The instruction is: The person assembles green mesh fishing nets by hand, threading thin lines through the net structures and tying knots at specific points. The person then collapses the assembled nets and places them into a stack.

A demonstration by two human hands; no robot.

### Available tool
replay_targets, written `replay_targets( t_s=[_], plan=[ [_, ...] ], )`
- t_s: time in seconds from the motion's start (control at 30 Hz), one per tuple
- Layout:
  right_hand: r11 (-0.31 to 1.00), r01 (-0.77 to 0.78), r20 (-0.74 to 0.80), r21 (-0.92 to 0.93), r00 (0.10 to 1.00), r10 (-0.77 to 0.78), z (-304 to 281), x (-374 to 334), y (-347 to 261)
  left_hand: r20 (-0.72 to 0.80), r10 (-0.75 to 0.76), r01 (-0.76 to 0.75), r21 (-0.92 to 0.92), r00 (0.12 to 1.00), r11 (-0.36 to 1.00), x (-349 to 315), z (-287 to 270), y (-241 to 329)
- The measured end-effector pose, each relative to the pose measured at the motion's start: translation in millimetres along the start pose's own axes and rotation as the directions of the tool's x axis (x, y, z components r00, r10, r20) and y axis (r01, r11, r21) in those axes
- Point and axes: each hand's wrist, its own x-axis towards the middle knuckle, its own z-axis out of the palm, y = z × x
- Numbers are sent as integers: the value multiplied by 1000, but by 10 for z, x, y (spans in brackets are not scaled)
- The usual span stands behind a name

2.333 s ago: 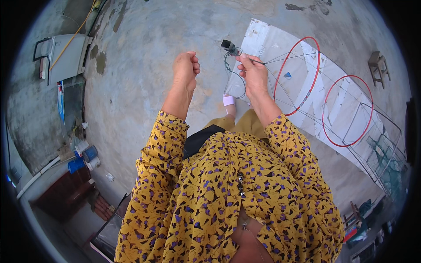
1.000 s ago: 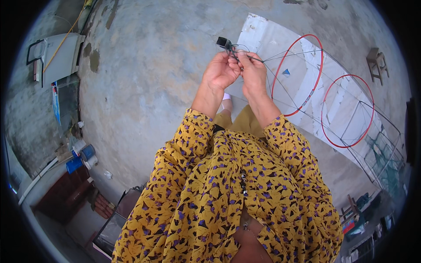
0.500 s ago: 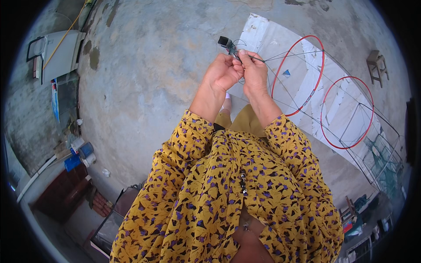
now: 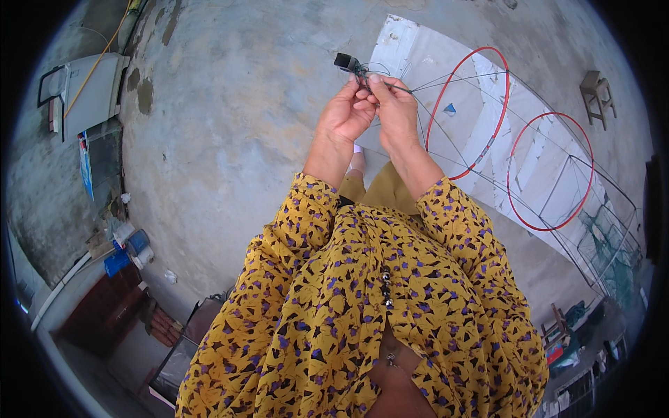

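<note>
My left hand (image 4: pixel 344 118) and my right hand (image 4: pixel 397 115) meet in front of me, fingertips pinched close together. Between them runs dark green cord (image 4: pixel 410 91), gripped by both. Loose loops of it curl above the fingers. A black box-shaped object (image 4: pixel 345 62) sits just past the left fingertips; what it rests on is hidden. From my right hand the cords fan out to a red hoop (image 4: pixel 506 97), then on to a second red hoop (image 4: pixel 592 164). Beyond that is a dark wire frame with green netting (image 4: pixel 610 244).
A long whitish sheet (image 4: pixel 481 157) lies on the concrete floor (image 4: pixel 209 139) under the hoops. A small wooden stool (image 4: pixel 596 96) stands at the far right. At the left are a pale panel (image 4: pixel 94 83) and blue containers (image 4: pixel 125 251). A small blue scrap (image 4: pixel 450 109) lies on the sheet.
The fingers have shifted slightly on the cord, with the left thumb now raised. The whole view has moved a little, so hoops and sheet appear slightly higher.
</note>
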Motion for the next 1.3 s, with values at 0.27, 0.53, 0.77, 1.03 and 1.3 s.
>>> replay_targets(
  t_s=[0.27, 0.53, 0.77, 1.03, 1.3],
  plan=[
    [1000, 19, -32, -12, 999, -20, -4, -16, -65, -138, 63, -49, 107, 988, 993, -75, 263, -115],
    [998, 30, -112, -61, 993, -37, -104, 37, 5, -247, 45, -19, 106, 968, 994, 128, 247, 40],
    [996, 0, -66, -92, 998, -6, -87, 8, 62, -259, 116, -134, -51, 959, 990, -37, 196, 26],
    [993, 10, -55, -121, 998, -17, -27, -81, 51, -165, 114, -139, -152, 980, 979, -127, 107, -5],
    [991, 28, -96, -129, 995, -41, -124, 35, 24, -220, -157, 159, -10, 963, 987, 97, 96, 100]
  ],
)
